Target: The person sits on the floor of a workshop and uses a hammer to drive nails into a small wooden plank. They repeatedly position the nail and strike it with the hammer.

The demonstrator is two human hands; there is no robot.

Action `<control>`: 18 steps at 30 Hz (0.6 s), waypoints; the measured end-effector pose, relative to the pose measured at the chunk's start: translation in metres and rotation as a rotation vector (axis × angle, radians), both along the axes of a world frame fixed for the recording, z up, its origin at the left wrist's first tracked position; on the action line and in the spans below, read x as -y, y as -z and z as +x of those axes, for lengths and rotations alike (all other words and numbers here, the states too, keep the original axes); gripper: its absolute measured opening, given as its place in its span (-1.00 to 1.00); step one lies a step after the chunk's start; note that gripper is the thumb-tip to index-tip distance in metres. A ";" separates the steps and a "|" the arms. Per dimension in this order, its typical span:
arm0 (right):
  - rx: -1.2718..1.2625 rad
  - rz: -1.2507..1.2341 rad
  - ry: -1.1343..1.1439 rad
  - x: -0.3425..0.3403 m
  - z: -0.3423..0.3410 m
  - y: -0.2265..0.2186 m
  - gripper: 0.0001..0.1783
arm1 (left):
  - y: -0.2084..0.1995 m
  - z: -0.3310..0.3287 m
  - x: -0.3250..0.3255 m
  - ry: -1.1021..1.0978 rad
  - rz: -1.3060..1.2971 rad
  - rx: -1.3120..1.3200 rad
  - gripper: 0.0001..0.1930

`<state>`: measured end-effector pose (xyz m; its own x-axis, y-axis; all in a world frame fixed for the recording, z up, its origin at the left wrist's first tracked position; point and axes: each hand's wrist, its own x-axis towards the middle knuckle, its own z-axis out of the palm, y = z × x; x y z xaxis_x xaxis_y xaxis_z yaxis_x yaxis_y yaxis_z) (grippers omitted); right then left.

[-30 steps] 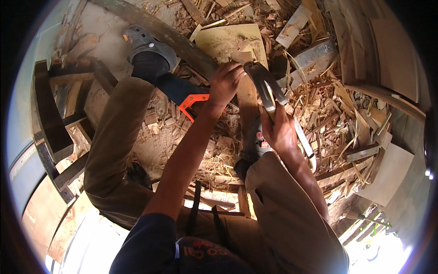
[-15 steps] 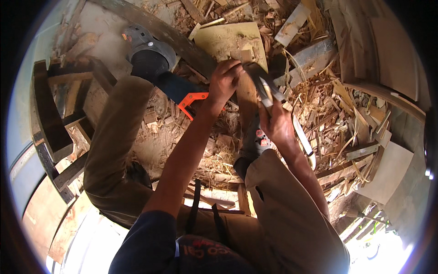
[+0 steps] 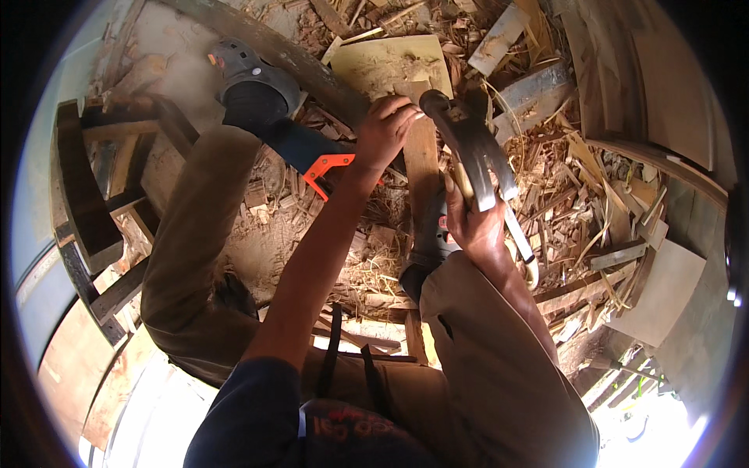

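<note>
My right hand [image 3: 477,226] is wrapped around a claw hammer [image 3: 468,148]. The hammer's dark head points away from me, and its shiny claw curves back over the fingers. Beside it, my left hand [image 3: 382,136] has its thumb and fingers pinched together at the edge of a narrow wooden strip [image 3: 421,160]. Whatever those fingertips may grip is too small to make out. To the left of my left wrist lies a handsaw with an orange handle [image 3: 326,164]. My foot in a dark clog [image 3: 437,234] rests by the strip's near part.
Wood chips and shavings [image 3: 562,226] cover the floor. A pale board [image 3: 390,66] lies beyond my hands, alongside a long dark beam [image 3: 273,47]. A dark wooden frame [image 3: 94,187] stands at left, and boards [image 3: 663,93] lean at right.
The hammer has risen away from the wooden strip and shows larger, its head tilted back toward me. My left hand stays at nearly the same spot.
</note>
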<state>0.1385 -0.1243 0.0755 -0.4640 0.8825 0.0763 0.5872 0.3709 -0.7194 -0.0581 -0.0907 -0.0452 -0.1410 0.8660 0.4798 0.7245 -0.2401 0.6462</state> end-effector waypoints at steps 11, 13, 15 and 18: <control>-0.002 -0.154 0.132 0.018 -0.010 -0.018 -0.61 | -0.010 -0.002 0.011 0.037 -0.124 0.084 -0.64; -0.049 -0.179 0.201 0.021 -0.009 -0.022 -0.67 | -0.013 0.006 0.014 -0.008 -0.106 0.202 -0.61; 0.042 -0.283 0.217 0.017 -0.003 -0.023 -0.66 | -0.014 0.012 0.016 -0.016 -0.074 0.255 -0.58; 0.088 -0.285 0.265 0.014 0.006 -0.012 -0.74 | -0.014 0.010 0.014 0.021 -0.071 0.288 -0.69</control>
<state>0.1447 -0.1387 0.0874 -0.2115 0.9525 -0.2191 0.6999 -0.0089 -0.7142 -0.0483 -0.1043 -0.0313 -0.2444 0.9001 0.3606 0.5040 -0.1997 0.8403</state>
